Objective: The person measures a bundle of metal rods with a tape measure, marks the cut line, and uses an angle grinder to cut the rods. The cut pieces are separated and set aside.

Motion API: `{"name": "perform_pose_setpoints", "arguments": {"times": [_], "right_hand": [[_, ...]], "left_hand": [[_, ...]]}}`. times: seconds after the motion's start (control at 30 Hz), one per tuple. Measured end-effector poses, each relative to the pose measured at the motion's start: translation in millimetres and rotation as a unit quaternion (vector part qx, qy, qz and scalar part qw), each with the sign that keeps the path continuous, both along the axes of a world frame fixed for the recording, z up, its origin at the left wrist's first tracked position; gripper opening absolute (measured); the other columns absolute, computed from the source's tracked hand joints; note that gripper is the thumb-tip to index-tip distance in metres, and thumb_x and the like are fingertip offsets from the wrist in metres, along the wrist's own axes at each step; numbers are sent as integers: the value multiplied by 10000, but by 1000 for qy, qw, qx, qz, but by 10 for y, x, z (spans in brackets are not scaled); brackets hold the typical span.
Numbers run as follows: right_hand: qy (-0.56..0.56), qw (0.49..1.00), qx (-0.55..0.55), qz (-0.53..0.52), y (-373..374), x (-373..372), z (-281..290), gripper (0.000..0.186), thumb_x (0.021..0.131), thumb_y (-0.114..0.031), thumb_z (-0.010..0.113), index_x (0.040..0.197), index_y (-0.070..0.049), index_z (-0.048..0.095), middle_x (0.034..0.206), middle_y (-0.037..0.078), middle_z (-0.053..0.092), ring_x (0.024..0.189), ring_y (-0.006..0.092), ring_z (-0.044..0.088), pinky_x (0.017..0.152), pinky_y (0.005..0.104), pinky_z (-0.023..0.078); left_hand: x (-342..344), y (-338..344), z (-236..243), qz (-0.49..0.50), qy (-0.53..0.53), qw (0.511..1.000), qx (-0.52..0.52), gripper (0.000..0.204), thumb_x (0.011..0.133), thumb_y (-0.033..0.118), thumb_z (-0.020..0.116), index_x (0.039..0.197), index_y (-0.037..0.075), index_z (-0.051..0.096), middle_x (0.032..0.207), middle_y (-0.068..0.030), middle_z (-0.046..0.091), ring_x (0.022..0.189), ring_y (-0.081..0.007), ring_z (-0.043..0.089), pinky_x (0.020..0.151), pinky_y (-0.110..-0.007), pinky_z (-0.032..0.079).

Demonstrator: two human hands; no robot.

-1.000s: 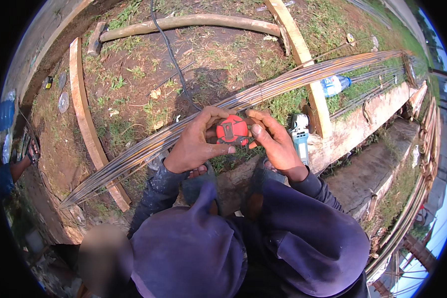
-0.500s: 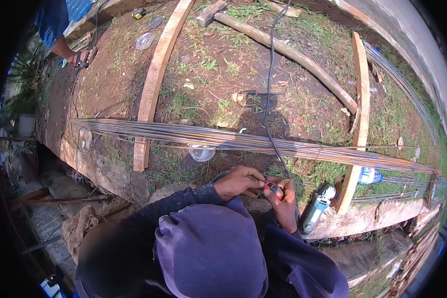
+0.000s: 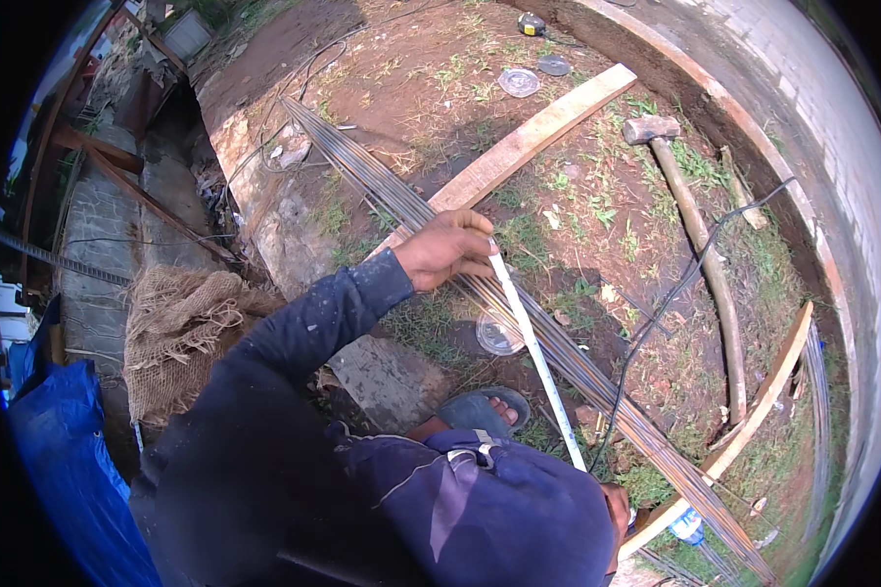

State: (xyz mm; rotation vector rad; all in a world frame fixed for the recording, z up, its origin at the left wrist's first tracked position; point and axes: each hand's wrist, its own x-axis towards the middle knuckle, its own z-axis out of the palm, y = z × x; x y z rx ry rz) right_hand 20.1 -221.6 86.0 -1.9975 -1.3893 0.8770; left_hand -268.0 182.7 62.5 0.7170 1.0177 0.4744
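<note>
My left hand (image 3: 445, 249) pinches the end of a white tape blade (image 3: 533, 347), stretched diagonally over a bundle of long steel rods (image 3: 646, 435). Its fingers are curled at the blade's upper end, above the rods. My right hand (image 3: 614, 509) is at the lower right, mostly hidden behind my purple-clad knee (image 3: 494, 519); its grip and the tape's case are out of sight. The rods lie across a wooden plank (image 3: 538, 127) on dirt and grass. A sandaled foot (image 3: 485, 409) of mine is below the blade.
A sledgehammer (image 3: 700, 235), black cable (image 3: 646, 328), second plank (image 3: 773, 391), small tape measure (image 3: 531, 24) and plastic bottle (image 3: 688, 526) lie around. A concrete drain (image 3: 108, 215) with boards, burlap (image 3: 191, 342) and blue tarp (image 3: 64, 460) are left; a curb (image 3: 793, 196) edges the right.
My left hand has moved away from my right, drawing the white blade out from the red case I held. My view has swung leftward, and my right hand is now mostly hidden.
</note>
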Motion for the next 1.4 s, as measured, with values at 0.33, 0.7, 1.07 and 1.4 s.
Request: {"name": "perform_pose_setpoints", "arguments": {"times": [0.33, 0.7, 1.07, 1.4], "right_hand": [[-66, 972, -219, 58, -368, 888, 500, 232, 893, -169, 725, 1098, -65, 701, 884, 119, 741, 706, 280, 681, 661, 396, 530], [-46, 991, -124, 32, 665, 205, 522, 148, 757, 8, 658, 900, 36, 682, 895, 188, 674, 755, 329, 668, 705, 382, 528], [-118, 990, -43, 71, 1807, -770, 409, 204, 815, -137, 664, 979, -32, 723, 952, 162, 697, 847, 359, 676, 732, 441, 532], [-67, 995, -34, 59, 1890, -824, 421, 217, 791, -106, 685, 989, -27, 724, 974, 159, 699, 877, 357, 679, 775, 434, 546]], "left_hand": [[-3123, 2496, 68, 447, 126, 866, 186, 256, 917, -63, 587, 1166, -98, 537, 1244, -188, 544, 966, -273, 662, 819, -357, 639], [-2619, 1851, -695, 469, 48, 878, 77, 281, 1083, 146, 365, 1308, -17, 403, 1309, -220, 573, 1143, -341, 638, 941, -476, 585], [-1787, 1578, -964, 512, 45, 854, 85, 165, 1007, 29, 376, 970, -30, 526, 793, -120, 590, 594, -197, 547, 508, -337, 474], [-2452, 2157, -997, 559, 88, 810, 152, 143, 910, -58, 399, 885, -33, 538, 733, -123, 565, 580, -219, 539, 488, -358, 444]]}}
